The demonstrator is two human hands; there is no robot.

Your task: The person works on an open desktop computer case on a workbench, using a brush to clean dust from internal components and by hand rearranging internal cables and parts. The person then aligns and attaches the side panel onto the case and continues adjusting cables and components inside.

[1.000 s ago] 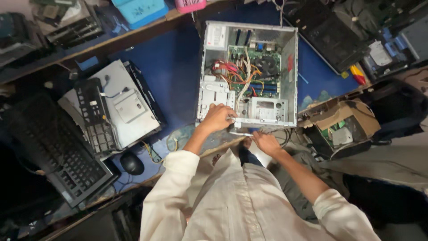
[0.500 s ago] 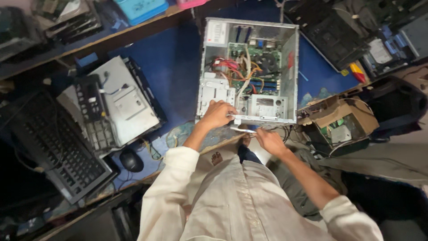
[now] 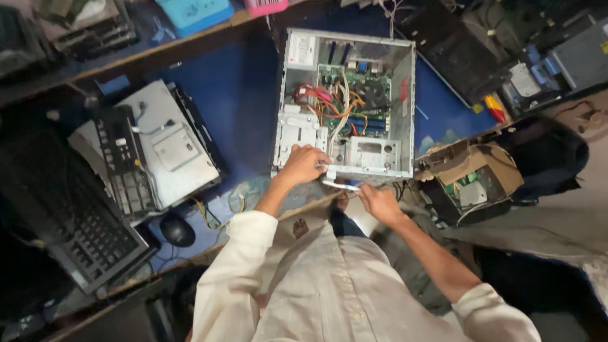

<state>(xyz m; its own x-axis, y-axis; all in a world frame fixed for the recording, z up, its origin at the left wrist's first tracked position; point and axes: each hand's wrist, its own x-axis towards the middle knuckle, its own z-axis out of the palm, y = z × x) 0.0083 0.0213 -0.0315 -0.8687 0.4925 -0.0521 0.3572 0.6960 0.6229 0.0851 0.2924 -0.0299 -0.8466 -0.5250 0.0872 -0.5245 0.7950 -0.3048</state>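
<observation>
Open PC case [image 3: 405,95] lies on its side on blue desk [image 3: 240,95], at 12 o'clock from the person. Left hand [image 3: 303,166] rests curled on the case's near edge by the drive cage [image 3: 297,130], whether it grips anything can't be told. Right hand [image 3: 378,201], at 4 o'clock of the left, is closed around a screwdriver [image 3: 340,185] pointing toward the left hand. Hands apart. Mouse [image 3: 177,229] and keyboard [image 3: 69,221] sit at 9 o'clock.

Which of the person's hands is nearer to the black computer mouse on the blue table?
Left. The left hand rests on the near edge of the open grey computer case, to the right of the black computer mouse. The right hand, holding a thin tool, is farther right.
</observation>
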